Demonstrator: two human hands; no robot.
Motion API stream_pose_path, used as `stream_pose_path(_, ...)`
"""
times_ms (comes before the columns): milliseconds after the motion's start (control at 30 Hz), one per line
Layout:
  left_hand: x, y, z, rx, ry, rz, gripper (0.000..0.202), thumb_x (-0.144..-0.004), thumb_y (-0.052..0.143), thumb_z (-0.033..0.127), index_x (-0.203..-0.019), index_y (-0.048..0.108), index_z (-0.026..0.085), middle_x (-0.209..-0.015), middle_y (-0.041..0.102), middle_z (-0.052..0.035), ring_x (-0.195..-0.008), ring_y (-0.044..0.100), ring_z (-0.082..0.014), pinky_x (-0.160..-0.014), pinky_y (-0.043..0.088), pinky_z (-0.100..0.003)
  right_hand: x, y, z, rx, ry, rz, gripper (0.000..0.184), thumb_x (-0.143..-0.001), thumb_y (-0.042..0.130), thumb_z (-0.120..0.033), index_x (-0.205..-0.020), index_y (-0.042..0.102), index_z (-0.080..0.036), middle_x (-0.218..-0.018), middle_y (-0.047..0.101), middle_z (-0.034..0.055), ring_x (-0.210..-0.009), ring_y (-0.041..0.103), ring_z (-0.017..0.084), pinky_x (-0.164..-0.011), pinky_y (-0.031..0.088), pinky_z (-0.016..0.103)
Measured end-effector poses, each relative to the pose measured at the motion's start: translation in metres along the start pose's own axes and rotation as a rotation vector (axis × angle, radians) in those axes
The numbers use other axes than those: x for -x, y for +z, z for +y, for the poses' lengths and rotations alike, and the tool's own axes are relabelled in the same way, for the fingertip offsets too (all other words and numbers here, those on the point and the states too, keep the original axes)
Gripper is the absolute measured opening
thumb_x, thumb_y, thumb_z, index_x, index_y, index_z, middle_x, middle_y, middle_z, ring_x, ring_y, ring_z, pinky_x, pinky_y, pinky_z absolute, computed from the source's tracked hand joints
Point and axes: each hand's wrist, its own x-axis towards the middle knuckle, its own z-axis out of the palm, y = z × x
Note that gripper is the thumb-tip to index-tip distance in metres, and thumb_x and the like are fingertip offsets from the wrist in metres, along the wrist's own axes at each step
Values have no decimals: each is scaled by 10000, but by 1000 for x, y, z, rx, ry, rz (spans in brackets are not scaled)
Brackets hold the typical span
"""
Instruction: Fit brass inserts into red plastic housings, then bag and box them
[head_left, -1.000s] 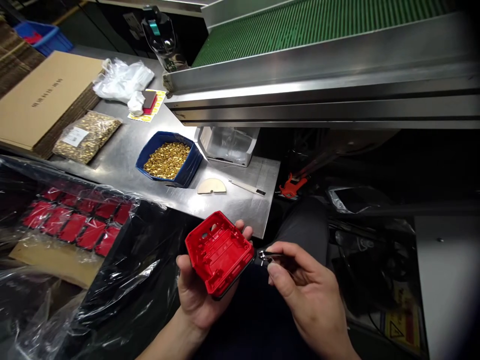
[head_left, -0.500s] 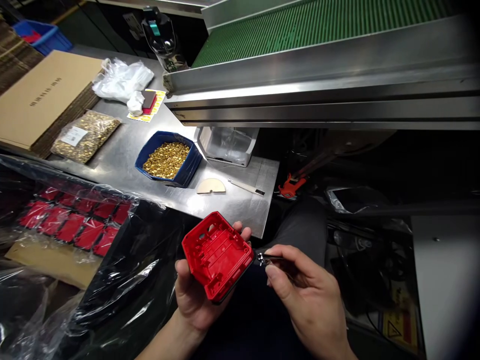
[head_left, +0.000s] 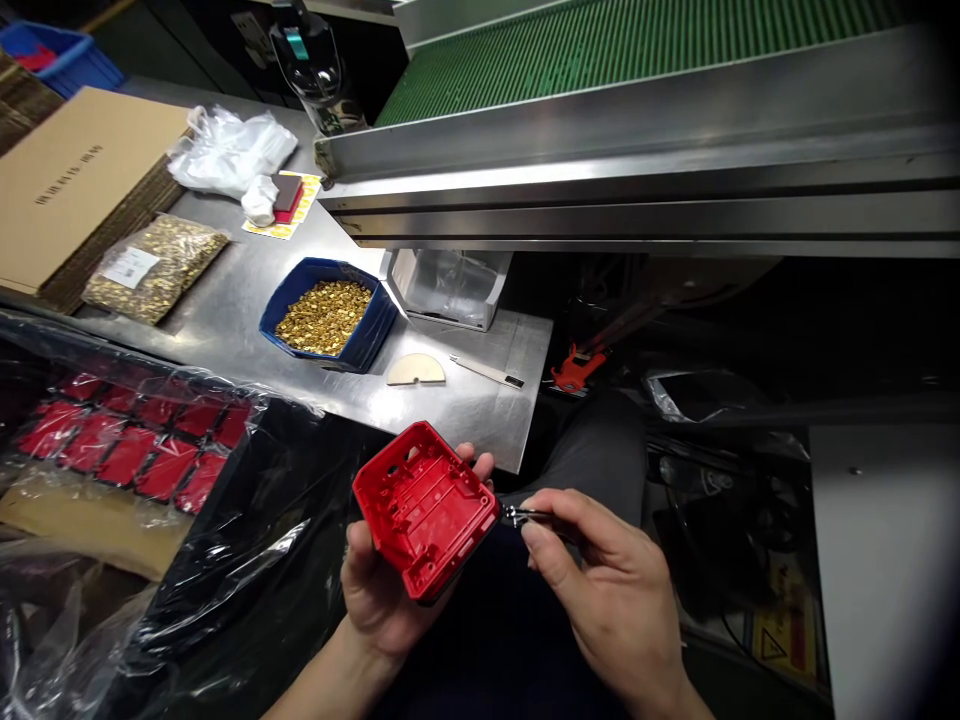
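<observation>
My left hand (head_left: 382,600) is closed around a red plastic housing (head_left: 431,515), an open-topped shell with ribs, posts and holes inside and a dark outer side. The housing is tilted with its inside facing me. In my right hand (head_left: 607,580) is a small dark tool with a shiny metal tip (head_left: 517,515), pinched between thumb and fingers. Its tip is at the right corner of the housing and seems to touch it. The fingers hide most of the tool, so its kind is unclear.
On the metal table (head_left: 480,425) are a blue bin (head_left: 375,330) of brass-coloured parts, a clear bin (head_left: 450,285), a pale half-disc (head_left: 416,370) and a slim knife-like tool (head_left: 487,372). Red pieces (head_left: 127,455) lie in plastic at left. A green conveyor (head_left: 600,60) runs behind.
The whole view has shifted slightly, so everything sits a little further left. Both hands keep their hold, and the tool tip stays by the housing's corner.
</observation>
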Motion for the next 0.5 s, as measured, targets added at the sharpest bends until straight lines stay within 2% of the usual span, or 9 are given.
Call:
stream_pose_path(33,0,-1,0,9,-2,-3,778,-907,620,605,-1520,430,165,-1567,458,-129,-1480,374,-303,-1218,331,-407,0,-3,-4,-34,20,-95,129,-892,691,-180,-972,724,-276,-832,709,-57,-716,677,88,-700,529,169)
stream_pose_path(100,-1,-5,0,18,-2,-6,777,-925,555,648,-1526,422,175,-1576,448,-120,-1494,350,-285,-1230,306,-393,1,-11,-12,-96,75,-378,88,-864,717,-171,-892,741,-251,-798,712,-49,-726,670,100,-706,515,175)
stream_pose_path(167,-2,-9,0,19,3,2,782,-938,481,690,-1531,415,184,-1584,437,-113,-1508,324,-271,-1248,263,-386,2,-18,-19,-104,134,-654,72,-848,751,-185,-888,752,-245,-815,723,-44,-751,669,104,-741,504,180)
stream_pose_path(200,-2,-11,1,18,7,12,794,-938,452,710,-1533,412,185,-1586,436,-113,-1510,320,-272,-1256,240,-389,2,-21,-21,-88,164,-720,92,-843,763,-194,-917,751,-248,-842,727,-42,-781,669,108,-772,498,184)
stream_pose_path(267,-2,-14,1,15,2,26,809,-934,429,730,-1536,408,190,-1588,434,-112,-1510,320,-274,-1263,218,-396,1,-23,-19,-72,207,-731,130,-844,762,-206,-962,734,-253,-901,721,-33,-854,661,124,-829,491,204)
stream_pose_path(367,-1,-13,0,-19,9,50,785,-930,478,704,-1530,417,202,-1587,439,-108,-1514,311,-280,-1255,246,-400,-3,-17,-11,-222,205,-587,105,-886,700,-261,-987,698,-233,-1077,692,24,-946,642,163,-862,503,256)
stream_pose_path(433,0,-10,-2,-85,17,80,746,-912,578,638,-1523,425,238,-1598,427,-91,-1528,273,-295,-1249,265,-430,-6,-9,-5,-384,212,-491,134,-934,646,-338,-1003,666,-224,-1190,651,58,-971,633,178,-885,512,297)
stream_pose_path(500,0,-4,-3,-201,28,138,762,-849,723,524,-1511,433,284,-1630,375,-66,-1550,196,-315,-1255,244,-467,-7,-1,0,-487,241,-397,179,-966,608,-393,-1037,634,-231,-1148,650,61,-959,625,182,-900,516,325)
